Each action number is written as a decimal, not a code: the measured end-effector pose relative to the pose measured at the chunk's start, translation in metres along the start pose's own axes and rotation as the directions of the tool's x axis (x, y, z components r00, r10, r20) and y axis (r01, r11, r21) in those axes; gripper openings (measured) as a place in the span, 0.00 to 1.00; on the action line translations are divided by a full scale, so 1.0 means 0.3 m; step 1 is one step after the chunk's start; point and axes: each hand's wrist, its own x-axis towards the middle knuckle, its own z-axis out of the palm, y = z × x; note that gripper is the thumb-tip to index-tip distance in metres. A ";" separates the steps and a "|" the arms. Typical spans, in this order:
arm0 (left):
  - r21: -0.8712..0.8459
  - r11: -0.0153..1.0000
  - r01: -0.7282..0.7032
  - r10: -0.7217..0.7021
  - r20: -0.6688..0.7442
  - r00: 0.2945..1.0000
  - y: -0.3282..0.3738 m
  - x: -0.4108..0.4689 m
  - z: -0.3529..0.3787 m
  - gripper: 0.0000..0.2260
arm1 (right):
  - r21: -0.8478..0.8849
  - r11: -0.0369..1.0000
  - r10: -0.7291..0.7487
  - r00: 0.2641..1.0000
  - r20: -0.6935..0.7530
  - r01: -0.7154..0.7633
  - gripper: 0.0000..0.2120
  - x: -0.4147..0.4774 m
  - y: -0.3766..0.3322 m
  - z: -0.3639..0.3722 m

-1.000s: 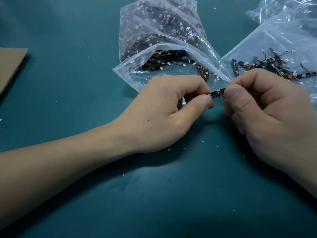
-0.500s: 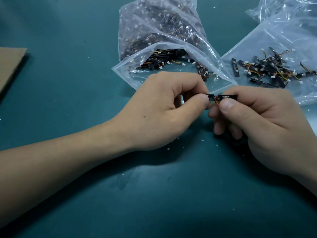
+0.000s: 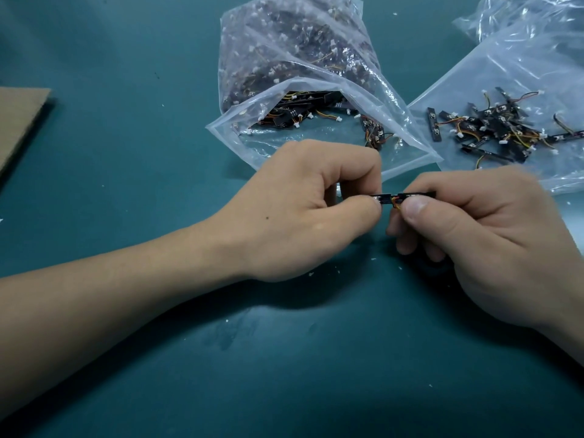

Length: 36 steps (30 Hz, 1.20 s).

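Black circuit strip (image 3: 414, 195) with short orange wires sits level between two hands, just above the green surface (image 3: 126, 58). The left hand (image 3: 303, 210) pinches one end with thumb and forefinger; the right hand (image 3: 493, 241) pinches the other end. Just behind them lies an open plastic bag (image 3: 300, 52) stuffed with similar strips. To its right, a loose pile of strips (image 3: 493, 131) rests on a flat bag (image 3: 505, 67).

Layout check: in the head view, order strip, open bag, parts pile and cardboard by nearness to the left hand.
1. strip, pinched in left hand
2. open bag, just behind
3. parts pile, right
4. cardboard, far left
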 end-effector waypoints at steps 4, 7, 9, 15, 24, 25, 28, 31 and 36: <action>-0.017 1.000 0.001 -0.001 -0.003 1.000 0.005 0.000 -0.002 0.12 | -0.006 1.000 -0.004 0.999 0.037 0.004 0.14 0.001 -0.001 -0.001; -0.021 1.000 -0.010 0.010 -0.008 1.000 0.009 -0.002 -0.001 0.11 | 0.001 1.000 -0.008 0.999 0.052 0.008 0.14 -0.001 0.000 -0.006; -0.017 1.000 -0.018 0.018 -0.012 1.000 0.009 -0.004 0.001 0.11 | 0.005 1.000 -0.003 0.998 0.058 0.003 0.14 -0.001 0.002 -0.008; 0.037 0.997 -0.062 0.062 -0.007 0.998 0.008 -0.009 0.006 0.11 | 0.002 1.000 -0.010 0.997 0.077 0.010 0.13 0.002 0.002 -0.009; 0.205 0.973 -0.103 0.107 -0.007 0.994 0.007 -0.012 0.012 0.09 | -0.022 0.999 -0.031 0.996 0.082 0.033 0.16 0.002 0.008 -0.008; 0.201 0.975 -0.097 0.101 -0.008 0.995 0.007 -0.012 0.011 0.09 | -0.013 0.999 -0.030 0.997 0.078 0.031 0.16 0.002 0.010 -0.009; 0.189 0.979 -0.075 0.075 0.011 0.997 0.009 -0.013 0.007 0.07 | 0.025 0.999 -0.031 0.997 0.066 0.029 0.15 -0.001 0.012 -0.011; 0.190 0.980 -0.053 0.043 0.057 0.997 0.008 -0.009 0.007 0.10 | 0.058 0.998 -0.028 0.998 0.050 0.025 0.15 0.000 0.014 -0.015; 0.132 0.990 -0.043 0.027 0.117 0.993 0.007 -0.009 0.000 0.09 | 0.018 0.999 -0.035 0.997 0.071 0.034 0.14 0.002 0.015 -0.010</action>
